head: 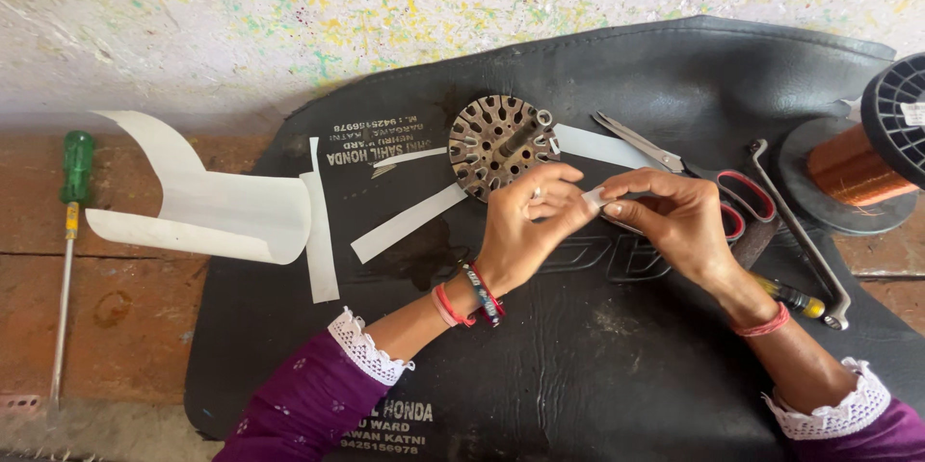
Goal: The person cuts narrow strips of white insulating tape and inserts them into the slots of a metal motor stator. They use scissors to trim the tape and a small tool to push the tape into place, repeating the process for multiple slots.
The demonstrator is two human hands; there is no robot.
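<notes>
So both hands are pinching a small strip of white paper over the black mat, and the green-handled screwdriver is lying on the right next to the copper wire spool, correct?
Not quite. The head view shows the green-handled screwdriver lying at the far left on the wooden surface, away from the copper wire spool on the right. The rest holds: the left hand and right hand pinch the paper strip over the black mat.

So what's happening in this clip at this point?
A person in purple sleeves works over a black mat. The left hand and right hand together pinch a small white paper strip between their fingertips, just in front of a round slotted metal stator core. Cut paper strips and a curled paper sheet lie to the left, scissors and a copper wire spool to the right, and a green-handled screwdriver on the floor.
</notes>
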